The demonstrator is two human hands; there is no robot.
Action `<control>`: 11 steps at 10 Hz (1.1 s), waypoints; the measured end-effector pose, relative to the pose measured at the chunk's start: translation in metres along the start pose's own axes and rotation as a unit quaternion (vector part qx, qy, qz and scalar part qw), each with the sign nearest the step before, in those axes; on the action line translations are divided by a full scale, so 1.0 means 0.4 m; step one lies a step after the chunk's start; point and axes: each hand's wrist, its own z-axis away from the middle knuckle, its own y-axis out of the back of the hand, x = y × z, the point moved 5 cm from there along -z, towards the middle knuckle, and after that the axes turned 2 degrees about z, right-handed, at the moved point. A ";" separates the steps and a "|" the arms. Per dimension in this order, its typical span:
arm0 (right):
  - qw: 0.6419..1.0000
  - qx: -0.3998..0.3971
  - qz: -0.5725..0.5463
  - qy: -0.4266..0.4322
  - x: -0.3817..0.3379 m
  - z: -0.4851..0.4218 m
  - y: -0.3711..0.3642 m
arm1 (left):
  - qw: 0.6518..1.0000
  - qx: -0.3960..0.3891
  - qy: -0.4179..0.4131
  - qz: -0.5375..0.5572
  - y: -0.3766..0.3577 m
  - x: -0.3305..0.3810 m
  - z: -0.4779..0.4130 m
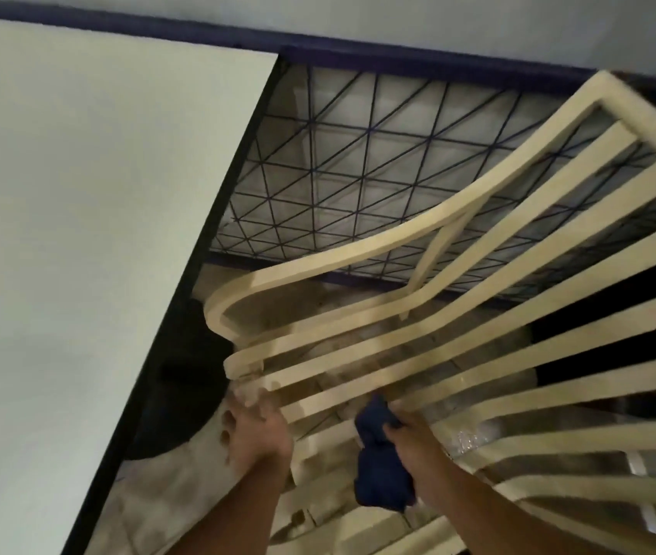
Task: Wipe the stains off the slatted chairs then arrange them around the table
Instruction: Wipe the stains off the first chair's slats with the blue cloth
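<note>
A cream slatted chair (418,342) fills the right and middle of the head view, its seat slats running from lower left to upper right and one curved armrest (318,258) on its left side. My left hand (256,430) grips the front end of a seat slat at the chair's near left corner. My right hand (414,446) holds a dark blue cloth (378,462) bunched against a slat a little to the right. The image is blurred, so stains are hard to make out.
A pale table top (78,194) with a dark edge takes up the left half. A dark metal lattice railing (358,162) runs behind the chair under a grey wall. Pale floor (166,494) shows between table and chair.
</note>
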 end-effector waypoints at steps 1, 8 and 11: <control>0.951 -0.090 -0.262 -0.140 0.061 0.205 0.010 | 0.991 -0.087 0.041 0.092 0.071 -0.033 0.182; 0.922 -0.171 -0.302 0.172 -0.464 1.144 -0.090 | 0.886 -0.327 -0.273 0.183 0.853 0.313 0.683; 0.915 -0.268 -0.283 0.107 -0.337 1.365 -0.217 | 0.879 -0.310 -0.261 0.249 1.043 0.159 0.854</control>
